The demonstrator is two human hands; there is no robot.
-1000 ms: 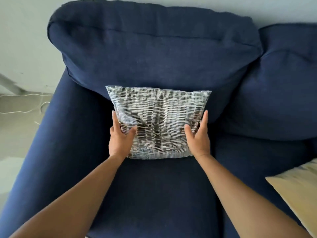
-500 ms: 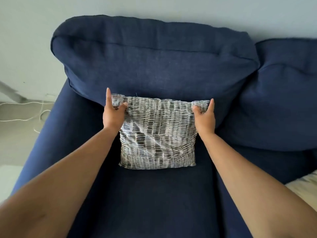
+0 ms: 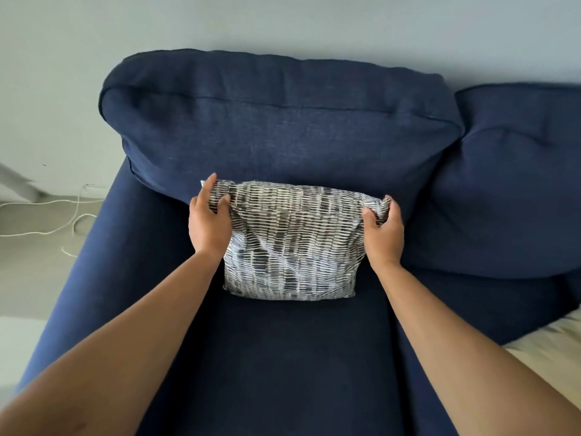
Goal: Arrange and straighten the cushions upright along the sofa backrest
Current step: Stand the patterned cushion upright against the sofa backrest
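Note:
A grey-and-white patterned cushion (image 3: 292, 243) stands upright on the navy sofa seat (image 3: 283, 357), leaning on the left backrest cushion (image 3: 276, 121). My left hand (image 3: 209, 223) pinches its top left corner. My right hand (image 3: 383, 234) pinches its top right corner, bunching the fabric there. A cream cushion (image 3: 553, 350) lies at the right edge, mostly cut off by the frame.
A second navy backrest cushion (image 3: 509, 184) stands to the right. The left armrest (image 3: 94, 262) borders the floor, where a white cable (image 3: 47, 221) trails. A pale wall rises behind the sofa.
Both hands went from the cushion's lower sides up to its top corners and now pinch them. The camera view has shifted lower on the sofa.

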